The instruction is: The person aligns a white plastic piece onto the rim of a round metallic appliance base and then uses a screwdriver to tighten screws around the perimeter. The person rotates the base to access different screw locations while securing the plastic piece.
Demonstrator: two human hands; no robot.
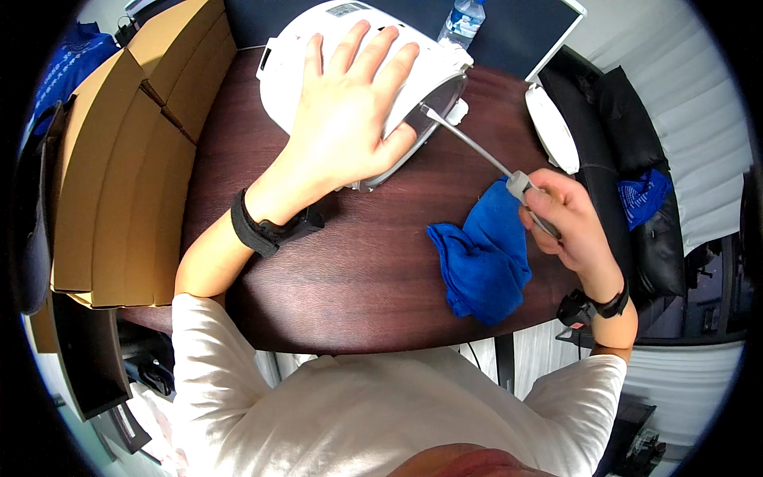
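Observation:
A white rounded appliance [280,79] with a grey-rimmed end lies at the far side of the dark wood table [350,270]. My left hand [350,119] rests flat on top of it, fingers spread. In my right hand [568,219], closed round the grey handle, is a screwdriver [474,145]. Its metal shaft points left and away, and the tip meets the appliance's end near the rim; whether it sits in a screw or slot I cannot tell. Below the shaft, a crumpled blue cloth [485,258] lies on the table.
Tall cardboard boxes [111,183] line the left side. Behind the appliance stand a water bottle [462,24] and a dark panel [517,36]. At the table's right edge is a white curved piece [551,127], beside a black sofa [636,127] holding another blue cloth [644,197].

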